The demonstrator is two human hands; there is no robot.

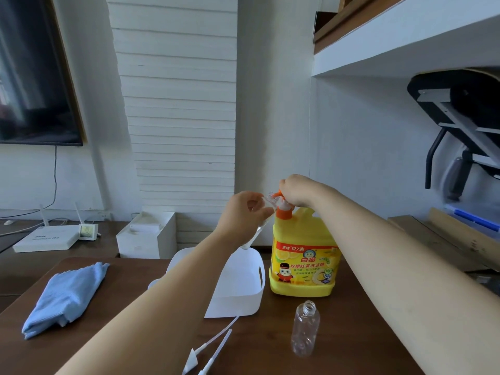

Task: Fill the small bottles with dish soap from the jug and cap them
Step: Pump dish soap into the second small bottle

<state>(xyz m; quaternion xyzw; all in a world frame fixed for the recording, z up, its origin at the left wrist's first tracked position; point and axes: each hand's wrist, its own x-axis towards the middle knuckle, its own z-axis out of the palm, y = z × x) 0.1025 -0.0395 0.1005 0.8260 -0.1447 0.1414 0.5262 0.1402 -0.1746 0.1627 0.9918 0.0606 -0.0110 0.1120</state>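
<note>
Television (35, 69) on left wall; white router (46, 239) and small clock (88, 231) on low cabinet below. Blue cloth (65, 296) folded on dark wood surface (121, 277). Two spray caps (213, 350) lying at front. White basket (238, 288) mid-surface. Left hand (246, 212) grips tilted clear bottle (258, 230), mouth at orange pump (284, 213). Yellow jug (303, 266) upright beside basket; right hand (300, 190) curled over pump top. Second bottle (305, 331) upright, uncapped, before jug.

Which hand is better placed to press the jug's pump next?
Right. The right hand grips the orange pump atop the jug, while the left hand holds a small bottle at the nozzle.
</note>
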